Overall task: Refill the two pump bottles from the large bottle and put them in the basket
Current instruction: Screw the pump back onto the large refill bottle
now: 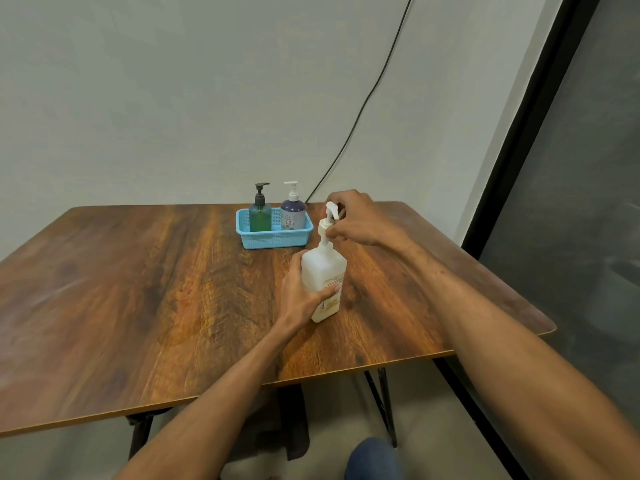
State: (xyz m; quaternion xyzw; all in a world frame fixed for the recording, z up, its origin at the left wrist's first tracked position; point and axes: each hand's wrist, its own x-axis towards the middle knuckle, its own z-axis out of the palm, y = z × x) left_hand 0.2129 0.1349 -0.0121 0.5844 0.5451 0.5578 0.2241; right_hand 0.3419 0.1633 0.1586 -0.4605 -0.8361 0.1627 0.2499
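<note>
Your left hand [300, 293] grips the large bottle [325, 268] low on its body, thumb across the label and fingers curled round the far side. Your right hand [356, 220] pinches the white pump [329, 220] on top, fingertips closed at its collar. The bottle stands upright on the table [138, 289], near the blue basket [273, 239] (the green pump bottle [260, 218] and purple pump bottle [293, 213] stand inside it).

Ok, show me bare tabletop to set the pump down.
The left half of the table, from the blue basket and left hand to the left edge, is bare. A strip lies right of the large white bottle, under the right forearm. Crowded: between basket and bottle, where the right hand grips the pump.
</note>
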